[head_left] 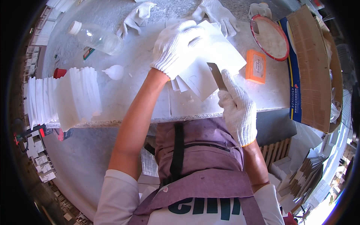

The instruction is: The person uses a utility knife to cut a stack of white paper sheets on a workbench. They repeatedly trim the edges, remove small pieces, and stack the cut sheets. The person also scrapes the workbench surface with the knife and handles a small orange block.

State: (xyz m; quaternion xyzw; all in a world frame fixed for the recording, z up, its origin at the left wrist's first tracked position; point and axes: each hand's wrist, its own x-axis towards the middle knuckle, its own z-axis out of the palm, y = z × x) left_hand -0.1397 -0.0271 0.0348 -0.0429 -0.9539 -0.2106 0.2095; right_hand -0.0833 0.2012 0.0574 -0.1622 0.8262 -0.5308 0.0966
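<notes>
My left hand (175, 48), in a white knitted glove, has its fingers curled over the upper left edge of a white square tile (225, 48). Bright glare hides part of its grip. Under and beside that tile lie more thin white pieces (193, 83), fanned toward me. My right hand (240, 110), gloved too, is closed round a flat metal scraper blade (216, 76). Its free end points up and left, close to the tile's lower edge; I cannot tell whether they touch.
White slabs (77, 97) stand in a row at left, near a clear bottle (99, 38) and a white bulb (114, 72). Spare gloves (215, 15) lie at the back. To the right are an orange block (255, 66), a red-rimmed round tray (270, 39) and a cardboard box (311, 67).
</notes>
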